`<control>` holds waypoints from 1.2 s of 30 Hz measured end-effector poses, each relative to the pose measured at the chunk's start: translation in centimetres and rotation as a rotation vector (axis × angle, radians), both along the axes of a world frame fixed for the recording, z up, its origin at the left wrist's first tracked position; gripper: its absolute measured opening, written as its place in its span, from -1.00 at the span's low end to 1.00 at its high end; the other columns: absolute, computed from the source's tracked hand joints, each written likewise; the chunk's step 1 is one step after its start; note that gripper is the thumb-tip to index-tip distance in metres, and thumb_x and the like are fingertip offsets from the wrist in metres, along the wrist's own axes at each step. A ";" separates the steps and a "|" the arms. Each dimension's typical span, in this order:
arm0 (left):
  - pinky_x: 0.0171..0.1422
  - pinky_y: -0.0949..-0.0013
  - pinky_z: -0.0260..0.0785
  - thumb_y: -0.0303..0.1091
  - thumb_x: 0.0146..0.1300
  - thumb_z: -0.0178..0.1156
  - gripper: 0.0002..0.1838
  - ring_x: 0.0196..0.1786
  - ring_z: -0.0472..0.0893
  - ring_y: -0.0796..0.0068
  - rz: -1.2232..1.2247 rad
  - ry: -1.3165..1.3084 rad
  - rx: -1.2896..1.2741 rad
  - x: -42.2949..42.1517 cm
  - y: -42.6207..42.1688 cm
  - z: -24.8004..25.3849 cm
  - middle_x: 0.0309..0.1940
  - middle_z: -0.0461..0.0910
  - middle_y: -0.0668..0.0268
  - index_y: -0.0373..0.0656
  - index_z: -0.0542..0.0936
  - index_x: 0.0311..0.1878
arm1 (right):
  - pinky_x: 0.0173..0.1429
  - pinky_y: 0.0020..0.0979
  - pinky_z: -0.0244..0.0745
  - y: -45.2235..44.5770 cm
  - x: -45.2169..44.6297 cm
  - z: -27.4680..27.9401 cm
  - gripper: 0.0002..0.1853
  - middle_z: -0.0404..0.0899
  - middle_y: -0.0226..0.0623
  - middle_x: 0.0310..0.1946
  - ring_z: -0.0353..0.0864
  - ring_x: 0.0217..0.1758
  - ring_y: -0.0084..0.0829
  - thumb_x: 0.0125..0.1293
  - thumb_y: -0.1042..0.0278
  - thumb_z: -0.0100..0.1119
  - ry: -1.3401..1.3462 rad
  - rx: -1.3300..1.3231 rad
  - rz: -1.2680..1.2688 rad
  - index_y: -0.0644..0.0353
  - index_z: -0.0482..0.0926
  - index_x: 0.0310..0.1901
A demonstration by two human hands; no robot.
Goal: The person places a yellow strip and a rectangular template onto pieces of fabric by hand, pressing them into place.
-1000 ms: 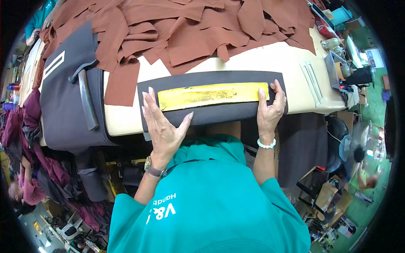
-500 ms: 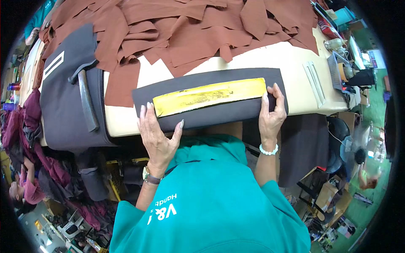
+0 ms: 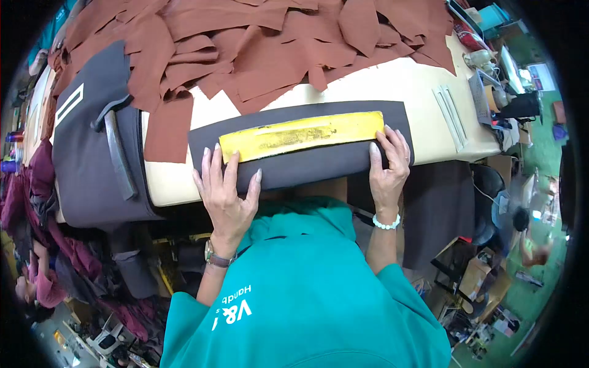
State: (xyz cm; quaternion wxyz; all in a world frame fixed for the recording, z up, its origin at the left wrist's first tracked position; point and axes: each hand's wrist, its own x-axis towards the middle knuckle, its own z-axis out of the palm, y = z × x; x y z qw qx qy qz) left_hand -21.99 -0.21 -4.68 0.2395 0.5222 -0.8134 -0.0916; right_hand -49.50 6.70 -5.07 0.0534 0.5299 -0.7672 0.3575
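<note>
Yellow strip point(image 3: 300, 134) lies on dark sheet point(image 3: 313, 165)

The left hand point(image 3: 224, 205) has its fingers spread, tips at the strip's left end; the right hand point(image 3: 389, 181) has fingers loosely bent at the right end, thumb apart; neither is closed round anything; the sheet lies on the pale tabletop point(image 3: 392, 80) near brown pieces point(image 3: 276, 61); a hammer point(image 3: 118, 156) lies leftward.

The dark sheet point(image 3: 294, 168) and the yellow strip point(image 3: 300, 132) had turned slightly, their left ends swinging nearer the person point(image 3: 300, 288). The left hand point(image 3: 225, 199) had spread its fingers, one reaching the strip's lower left corner. The right hand's point(image 3: 388, 175) thumb had moved off the strip onto the sheet, its fingertips now at the strip's right end.
</note>
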 end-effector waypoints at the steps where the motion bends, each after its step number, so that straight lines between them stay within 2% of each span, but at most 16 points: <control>1: 0.35 -0.26 -0.06 -0.12 0.11 0.28 -0.41 0.39 0.16 -0.08 -0.006 -0.006 -0.005 -0.1 -0.3 -0.1 0.29 0.27 -0.01 -0.17 0.46 0.19 | 0.36 -0.09 0.11 -0.1 0.0 0.0 -0.71 0.54 -0.23 0.07 0.37 0.24 -0.08 0.21 0.32 0.20 0.021 0.022 -0.004 0.20 0.62 -0.05; 4: 0.36 -0.25 -0.09 -0.09 0.14 0.24 -0.43 0.40 0.12 -0.10 0.034 -0.037 -0.058 -0.9 -0.9 -0.1 0.31 0.25 0.00 -0.17 0.47 0.18 | 0.39 0.04 -0.02 -0.2 0.1 -0.6 -0.59 0.44 -0.28 0.20 0.27 0.32 -0.04 0.22 0.19 0.18 0.092 0.096 -0.013 0.11 0.55 0.09; 9: 0.40 -0.22 -0.16 -0.10 0.15 0.21 -0.43 0.42 0.10 -0.03 0.040 -0.038 -0.090 -0.8 -0.6 -1.0 0.32 0.25 0.06 -0.19 0.46 0.19 | 0.41 0.08 -0.08 -0.3 0.4 -1.1 -0.57 0.40 -0.33 0.24 0.21 0.36 -0.11 0.28 0.09 0.09 0.133 0.096 -0.042 0.05 0.52 0.15; 14: 0.42 -0.21 -0.20 -0.07 0.17 0.18 -0.39 0.43 0.11 0.05 0.050 -0.079 -0.088 -0.9 -0.7 -1.4 0.34 0.26 0.16 -0.15 0.40 0.26 | 0.43 0.04 -0.13 -0.1 0.3 -1.4 -0.57 0.41 -0.39 0.23 0.20 0.37 -0.17 0.30 0.08 0.07 0.132 0.123 -0.021 0.00 0.52 0.16; 17: 0.42 -0.22 -0.23 -0.05 0.19 0.13 -0.37 0.44 0.10 0.02 0.041 -0.135 -0.091 -0.9 -0.8 -1.3 0.36 0.23 0.16 -0.14 0.37 0.29 | 0.43 0.04 -0.15 -0.2 0.3 -1.4 -0.57 0.40 -0.40 0.25 0.19 0.37 -0.17 0.31 0.07 0.04 0.149 0.141 -0.030 -0.01 0.51 0.17; 20: 0.44 -0.15 -0.22 -0.11 0.22 0.10 -0.41 0.44 0.09 0.04 0.048 -0.168 -0.096 -1.1 -0.7 -0.9 0.36 0.24 0.15 -0.17 0.37 0.28 | 0.43 0.05 -0.16 -0.3 0.4 -1.3 -0.56 0.37 -0.40 0.27 0.18 0.38 -0.16 0.32 0.05 0.01 0.168 0.162 -0.039 -0.01 0.49 0.18; 27: 0.44 -0.16 -0.22 -0.10 0.22 0.09 -0.40 0.45 0.08 0.03 0.045 -0.175 -0.086 -1.1 -0.7 -0.9 0.37 0.21 0.15 -0.18 0.36 0.29 | 0.42 0.08 -0.17 -0.3 0.5 -1.1 -0.54 0.34 -0.39 0.29 0.16 0.39 -0.13 0.33 0.04 -0.01 0.181 0.197 -0.040 -0.02 0.46 0.22; 33: 0.40 -0.20 -0.16 -0.12 0.19 0.12 -0.36 0.44 0.11 0.02 0.046 -0.134 -0.056 -1.0 -0.7 -0.9 0.37 0.22 0.11 -0.17 0.31 0.32 | 0.43 0.03 -0.15 -0.2 0.3 -1.1 -0.54 0.33 -0.34 0.30 0.18 0.39 -0.12 0.31 0.10 -0.01 0.213 0.209 -0.032 0.05 0.46 0.21; 36: 0.37 -0.23 -0.12 -0.12 0.18 0.13 -0.42 0.41 0.14 -0.02 0.031 -0.135 -0.074 -1.0 -0.9 -1.0 0.35 0.24 0.07 -0.14 0.40 0.26 | 0.43 0.02 -0.15 -0.3 0.4 -1.0 -0.53 0.33 -0.35 0.31 0.18 0.39 -0.13 0.30 0.11 -0.01 0.223 0.227 -0.040 0.07 0.45 0.21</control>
